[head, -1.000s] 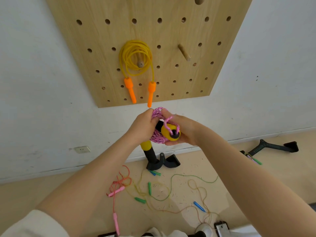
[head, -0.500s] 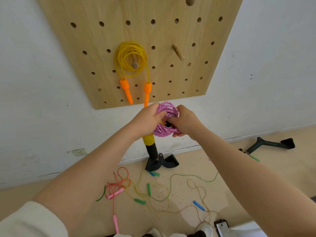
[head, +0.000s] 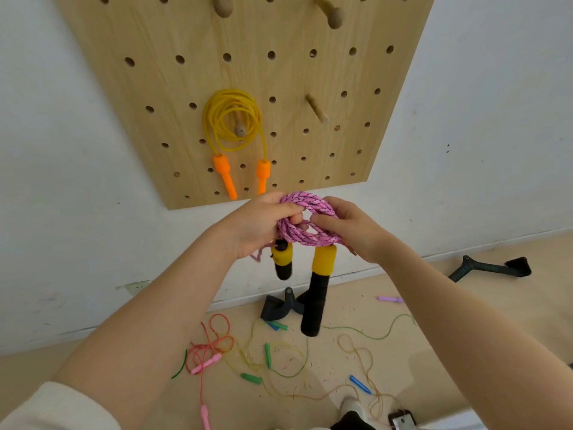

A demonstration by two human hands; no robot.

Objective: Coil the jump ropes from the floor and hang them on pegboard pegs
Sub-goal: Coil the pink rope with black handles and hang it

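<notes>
A pink braided jump rope (head: 305, 232) is coiled into a ring just below the wooden pegboard (head: 192, 32). My left hand (head: 259, 226) grips the coil's left side and my right hand (head: 347, 229) grips its right side. Two yellow-and-black handles hang from the coil: a short-looking one (head: 282, 262) under my left hand and a long one (head: 317, 293) under the middle. A yellow rope with orange handles (head: 234, 122) hangs coiled on a peg. A bare peg (head: 316, 108) sticks out to its right.
Two more bare pegs (head: 330, 10) stand near the board's top. On the floor below lie a pink rope (head: 206, 352), thin green and tan ropes (head: 297, 364) with green and blue handles, and black exercise handles (head: 279, 307) by the wall. A wall socket (head: 136, 287) sits at the left.
Both hands have opened the pink coil into a flatter ring, and the second handle now hangs free below it. The view has tilted up, showing more of the pegboard.
</notes>
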